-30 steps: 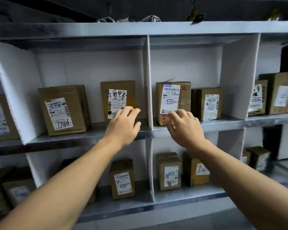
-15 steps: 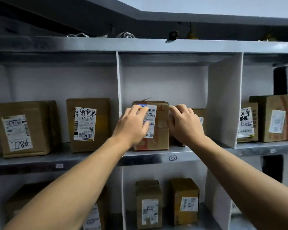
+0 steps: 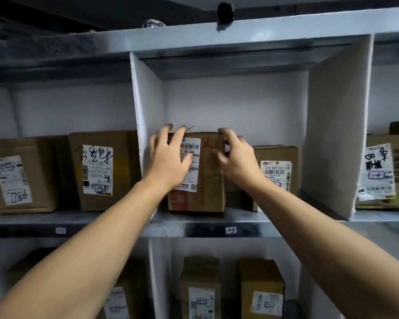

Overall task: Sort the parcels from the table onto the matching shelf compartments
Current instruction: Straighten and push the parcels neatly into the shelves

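Behind left hand (image 3: 168,162), parcel (image 3: 209,180) label (image 3: 195,149) half-hidden

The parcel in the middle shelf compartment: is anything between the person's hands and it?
Nothing visible. The left hand lies across the label of the parcel, fingertips at its top edge, and the right hand grips its upper right corner. The neighbouring parcel stands apart to the right, not in the way.
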Action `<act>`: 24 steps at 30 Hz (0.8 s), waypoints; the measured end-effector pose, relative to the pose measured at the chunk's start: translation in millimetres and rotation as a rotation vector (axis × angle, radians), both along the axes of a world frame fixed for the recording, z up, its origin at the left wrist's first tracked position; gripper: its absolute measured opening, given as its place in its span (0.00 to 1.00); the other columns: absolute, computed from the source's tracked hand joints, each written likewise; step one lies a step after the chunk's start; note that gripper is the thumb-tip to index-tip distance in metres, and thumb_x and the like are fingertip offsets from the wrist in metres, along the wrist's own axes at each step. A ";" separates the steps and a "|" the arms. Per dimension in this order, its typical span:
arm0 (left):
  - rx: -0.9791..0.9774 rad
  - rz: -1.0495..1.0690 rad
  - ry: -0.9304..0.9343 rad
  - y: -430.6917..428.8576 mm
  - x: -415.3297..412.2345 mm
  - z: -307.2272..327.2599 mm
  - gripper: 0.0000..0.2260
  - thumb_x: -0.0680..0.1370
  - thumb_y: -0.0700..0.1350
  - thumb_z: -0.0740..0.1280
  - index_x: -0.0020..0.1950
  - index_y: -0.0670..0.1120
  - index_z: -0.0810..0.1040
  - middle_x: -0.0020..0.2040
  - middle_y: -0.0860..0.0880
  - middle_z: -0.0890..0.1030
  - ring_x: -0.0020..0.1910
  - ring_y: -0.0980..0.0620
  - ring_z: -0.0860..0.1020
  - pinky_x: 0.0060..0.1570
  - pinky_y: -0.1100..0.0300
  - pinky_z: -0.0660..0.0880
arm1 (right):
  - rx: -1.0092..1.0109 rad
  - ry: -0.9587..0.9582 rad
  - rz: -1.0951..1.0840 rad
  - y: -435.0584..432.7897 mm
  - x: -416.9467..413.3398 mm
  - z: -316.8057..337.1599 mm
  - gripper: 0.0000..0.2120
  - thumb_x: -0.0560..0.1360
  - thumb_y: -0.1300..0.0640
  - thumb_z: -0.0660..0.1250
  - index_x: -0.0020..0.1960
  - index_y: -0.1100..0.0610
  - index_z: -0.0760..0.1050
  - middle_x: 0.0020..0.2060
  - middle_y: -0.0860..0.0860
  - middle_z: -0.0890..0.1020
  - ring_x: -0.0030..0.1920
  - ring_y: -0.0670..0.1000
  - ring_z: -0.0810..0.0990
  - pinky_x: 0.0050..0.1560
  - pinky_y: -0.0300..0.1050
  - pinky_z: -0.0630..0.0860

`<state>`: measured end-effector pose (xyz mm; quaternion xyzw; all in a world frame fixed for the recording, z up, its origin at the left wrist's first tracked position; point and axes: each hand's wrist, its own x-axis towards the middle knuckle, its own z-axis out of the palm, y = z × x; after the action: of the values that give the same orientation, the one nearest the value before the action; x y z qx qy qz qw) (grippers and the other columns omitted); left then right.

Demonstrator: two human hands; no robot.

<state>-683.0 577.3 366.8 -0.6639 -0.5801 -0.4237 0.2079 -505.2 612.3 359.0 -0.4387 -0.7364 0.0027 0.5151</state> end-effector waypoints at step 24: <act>0.188 -0.147 0.083 0.0 17.7 1.1 0.21 0.77 0.49 0.65 0.70 0.47 0.71 0.72 0.44 0.66 0.71 0.43 0.62 0.70 0.44 0.63 | 0.077 0.145 0.012 -46.6 49.3 15.2 0.19 0.80 0.48 0.67 0.69 0.51 0.74 0.61 0.50 0.80 0.54 0.47 0.81 0.57 0.40 0.74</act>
<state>-665.2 577.2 367.9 -0.6990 -0.4788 -0.4625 0.2613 -455.9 565.7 374.2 -0.4126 -0.6995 0.0093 0.5833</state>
